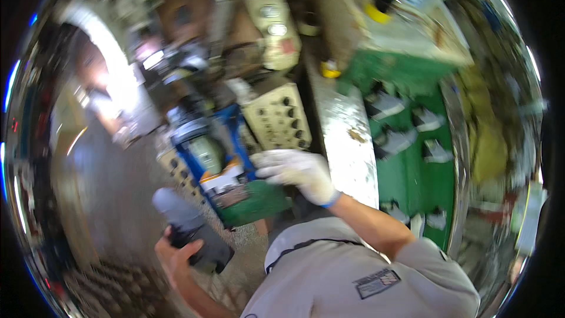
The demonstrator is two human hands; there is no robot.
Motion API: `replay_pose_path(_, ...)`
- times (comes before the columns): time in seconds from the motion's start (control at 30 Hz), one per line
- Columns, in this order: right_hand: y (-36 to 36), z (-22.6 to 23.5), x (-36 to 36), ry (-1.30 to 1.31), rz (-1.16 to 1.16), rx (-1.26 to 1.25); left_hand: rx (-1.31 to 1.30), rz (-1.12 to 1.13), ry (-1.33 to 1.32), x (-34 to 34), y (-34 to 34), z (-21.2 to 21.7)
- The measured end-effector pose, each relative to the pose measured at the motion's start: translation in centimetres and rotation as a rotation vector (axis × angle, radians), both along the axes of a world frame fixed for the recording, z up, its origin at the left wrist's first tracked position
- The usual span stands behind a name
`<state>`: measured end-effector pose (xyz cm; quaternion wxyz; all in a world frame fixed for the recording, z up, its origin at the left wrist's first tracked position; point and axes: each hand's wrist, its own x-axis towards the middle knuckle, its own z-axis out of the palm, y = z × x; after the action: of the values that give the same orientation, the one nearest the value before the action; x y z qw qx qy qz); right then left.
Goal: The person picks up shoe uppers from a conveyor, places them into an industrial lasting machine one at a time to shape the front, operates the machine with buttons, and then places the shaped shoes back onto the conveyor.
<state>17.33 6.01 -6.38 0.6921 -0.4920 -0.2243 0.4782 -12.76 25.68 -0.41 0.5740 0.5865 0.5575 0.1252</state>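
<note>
My bare left hand [179, 254] is closed around a shoe-shaped piece [203, 247], held low at the left. The piece has a grey rounded end and a black body, and motion smears its details. My right hand [294, 172] wears a white glove, its fingers stretched out with nothing visible in them. It hovers beside the blue frame of a machine [232, 126], just below a cream control panel [279, 118] with black knobs. A rounded greenish form [206, 154] sits inside the blue frame. In front of it is a green plate [256, 203].
On my right, a green rack [403, 179] holds several grey shoes [397, 141]. A shiny metal ledge [347, 141] runs between it and the machine. Another cream panel [268, 15] stands farther back. A yellow-and-black object [379, 9] rests atop the green housing.
</note>
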Motion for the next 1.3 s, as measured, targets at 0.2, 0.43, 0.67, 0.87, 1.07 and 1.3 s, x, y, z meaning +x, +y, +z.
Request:
replay_pose_path(0.2, -2.5, -2.6, 0.4, 1.001, -0.193, 0.297, 0.074, -0.576, -0.088, 14.1, -4.9, -2.0)
replay_pose_path(0.43, -36.3, -11.5, 16.5, 0.173, -0.611, -0.950, 0.792, 0.042, 0.023, 13.7, -0.8, -6.9)
replay_pose_path(0.67, -45.2, -31.6, 25.8, -0.146, -0.797, -1.564, 0.638, -0.029, 0.256, 19.7, 4.3, -10.7)
replay_pose_path(0.87, -40.7, -34.3, 25.0, 0.483, -1.345, -0.403, 0.764, 0.038, 0.155, 20.4, 3.9, -11.0)
replay_pose_path(1.07, -24.8, -12.5, 12.5, 0.740, -0.631, 0.300, 0.386, 0.127, -0.137, 19.5, 2.2, -9.9)
replay_pose_path(1.3, -4.4, -5.8, 3.3, 0.819, -0.245, 0.053, 0.604, -0.123, 0.211, 18.1, 4.2, -5.8)
